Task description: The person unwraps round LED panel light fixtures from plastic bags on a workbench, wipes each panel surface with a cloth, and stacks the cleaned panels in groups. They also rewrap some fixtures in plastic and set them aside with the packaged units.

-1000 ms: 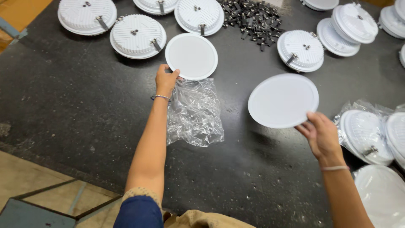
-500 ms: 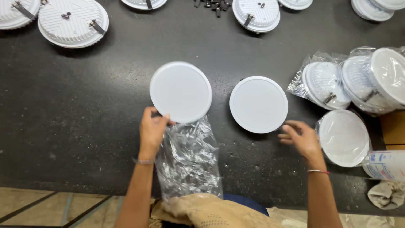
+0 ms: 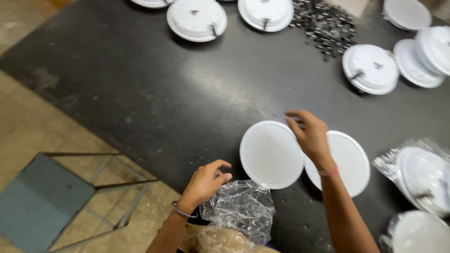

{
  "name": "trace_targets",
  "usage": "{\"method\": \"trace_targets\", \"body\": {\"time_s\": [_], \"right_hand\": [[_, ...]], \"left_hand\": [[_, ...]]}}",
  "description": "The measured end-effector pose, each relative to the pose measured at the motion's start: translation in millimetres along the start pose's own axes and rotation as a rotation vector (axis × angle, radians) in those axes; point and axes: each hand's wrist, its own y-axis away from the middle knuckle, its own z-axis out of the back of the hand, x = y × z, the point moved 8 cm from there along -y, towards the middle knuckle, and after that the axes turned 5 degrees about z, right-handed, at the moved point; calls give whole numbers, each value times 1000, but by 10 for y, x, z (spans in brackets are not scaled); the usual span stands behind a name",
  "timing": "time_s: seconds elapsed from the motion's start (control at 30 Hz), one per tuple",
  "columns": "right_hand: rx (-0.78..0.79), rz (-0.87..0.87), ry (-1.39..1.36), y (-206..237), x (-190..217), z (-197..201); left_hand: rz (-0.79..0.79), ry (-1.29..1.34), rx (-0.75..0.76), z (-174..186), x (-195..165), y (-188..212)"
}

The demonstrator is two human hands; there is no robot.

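Head view is showing a broad, dark, speckled table filling most of the scene, with a blue metal-framed stool standing on the floor at the near left. Two smooth, round white discs are lying flat near the table's near edge, faces up, so neither has a long axis: the left disc is overlapping the right disc. Ribbed white lamp housings are sitting far off, beside a heap of small dark metal clips. Crinkled clear plastic wrap is bunching at the near edge. The right hand is hovering over both discs, fingers loosely curled and slightly apart. The left hand is resting beside the wrap, fingers curled, pinching nothing visible.
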Motion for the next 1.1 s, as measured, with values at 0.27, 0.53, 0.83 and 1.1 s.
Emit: {"method": "trace_targets", "body": {"time_s": [0.27,0.53,0.83,1.1], "right_hand": [[-15,668,348,-1822,1335,-1947],[-264,831,843,-3308,1709,-3240],[81,698,651,-2937,1771,-3257],[-361,-133,-154,-2045,1290,-2292]], "left_hand": [[-27,103,-245,1482,441,-96],[-267,-17,-475,3583,729,-1092],[-468,39,-534,4386,461,-2942],[-531,97,-533,4788,-15,-4049]]}}
